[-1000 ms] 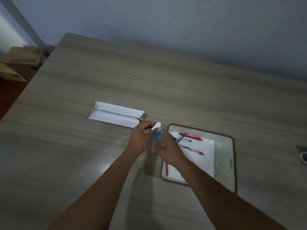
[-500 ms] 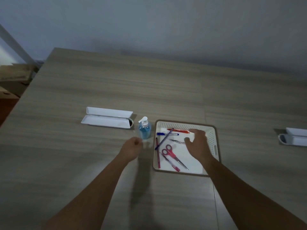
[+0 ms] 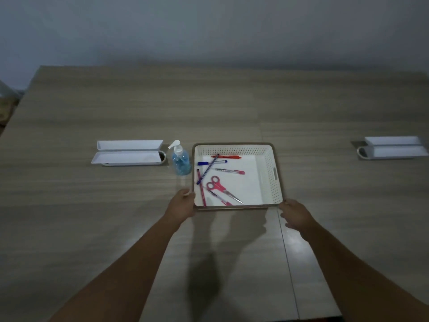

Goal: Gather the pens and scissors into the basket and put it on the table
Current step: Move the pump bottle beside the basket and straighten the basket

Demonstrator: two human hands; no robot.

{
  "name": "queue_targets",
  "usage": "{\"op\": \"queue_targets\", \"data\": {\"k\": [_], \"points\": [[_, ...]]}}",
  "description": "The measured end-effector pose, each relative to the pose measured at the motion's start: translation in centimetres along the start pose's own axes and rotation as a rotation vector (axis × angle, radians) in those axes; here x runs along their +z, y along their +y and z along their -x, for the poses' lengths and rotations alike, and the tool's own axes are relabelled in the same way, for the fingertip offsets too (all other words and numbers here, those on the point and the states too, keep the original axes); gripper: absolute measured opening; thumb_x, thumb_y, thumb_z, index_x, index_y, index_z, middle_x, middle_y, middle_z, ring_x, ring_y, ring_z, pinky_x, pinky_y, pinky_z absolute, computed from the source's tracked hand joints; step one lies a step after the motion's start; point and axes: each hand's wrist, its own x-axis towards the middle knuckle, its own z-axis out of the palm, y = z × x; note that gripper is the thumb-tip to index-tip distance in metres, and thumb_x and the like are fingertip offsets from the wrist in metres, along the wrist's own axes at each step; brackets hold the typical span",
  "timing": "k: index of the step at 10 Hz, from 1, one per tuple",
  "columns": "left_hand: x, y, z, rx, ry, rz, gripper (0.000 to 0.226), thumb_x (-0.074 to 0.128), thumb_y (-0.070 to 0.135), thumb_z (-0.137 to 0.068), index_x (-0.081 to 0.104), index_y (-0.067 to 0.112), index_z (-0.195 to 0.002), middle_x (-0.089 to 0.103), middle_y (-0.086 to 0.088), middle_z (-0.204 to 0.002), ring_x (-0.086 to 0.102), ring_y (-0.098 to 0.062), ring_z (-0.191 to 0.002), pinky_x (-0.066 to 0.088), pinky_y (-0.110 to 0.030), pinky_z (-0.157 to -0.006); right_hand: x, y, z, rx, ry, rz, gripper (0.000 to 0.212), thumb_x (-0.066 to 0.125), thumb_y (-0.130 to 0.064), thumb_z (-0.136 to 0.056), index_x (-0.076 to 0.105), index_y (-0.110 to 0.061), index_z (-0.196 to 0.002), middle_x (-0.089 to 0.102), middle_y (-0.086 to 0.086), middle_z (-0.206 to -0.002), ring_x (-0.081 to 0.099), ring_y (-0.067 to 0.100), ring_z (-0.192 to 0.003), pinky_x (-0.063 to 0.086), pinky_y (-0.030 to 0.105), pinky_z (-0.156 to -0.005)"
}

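A white perforated basket (image 3: 275,173) stands on the wooden table (image 3: 116,205). Inside it lie pink scissors (image 3: 220,188) and several pens, among them a red pen (image 3: 228,157), a blue-capped pen (image 3: 212,162) and a pink pen (image 3: 232,171). My left hand (image 3: 182,206) is at the basket's near-left corner, thumb on the rim and fingers curled around it. My right hand (image 3: 294,214) is at the near-right corner with fingers apart, only its thumb touching the corner.
A blue pump bottle (image 3: 181,162) stands close to the basket's left side. An open white case (image 3: 126,154) lies left of the bottle, and another white case (image 3: 392,148) lies far right. A seam in the tabletop (image 3: 286,263) runs under my right hand.
My left hand let go of the pump bottle, which now stands on the table. Both hands moved to the basket's near corners. The camera view swung right.
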Motion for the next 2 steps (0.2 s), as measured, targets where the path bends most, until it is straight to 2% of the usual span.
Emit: {"op": "queue_targets", "data": {"k": [1, 2], "points": [[-0.1, -2.0, -0.1, -0.004, 0.093, -0.025, 0.035, 0.044, 0.026, -0.112, 0.066, 0.005, -0.13, 0.069, -0.029, -0.137, 0.067, -0.05, -0.129, 0.054, -0.062, -0.113, 0.5, 2.4, -0.1, -0.021, -0.028, 0.153, 0.043, 0.053, -0.017, -0.107, 0.061, 0.001, -0.145, 0.072, 0.02, -0.125, 0.07, 0.037, -0.112, 0.049, 0.035, -0.091], [0.4, -5.8, 0.7, 0.11, 0.135, -0.251, 0.038, 0.049, 0.033, -0.112, 0.072, 0.008, -0.129, 0.073, -0.02, -0.135, 0.068, -0.036, -0.127, 0.051, -0.044, -0.111, 2.3, 4.9, 0.4, -0.129, -0.032, 0.302, 0.052, 0.054, -0.024, -0.11, 0.052, -0.003, -0.158, 0.053, 0.017, -0.164, 0.053, 0.033, -0.149, 0.038, 0.032, -0.12]]}}
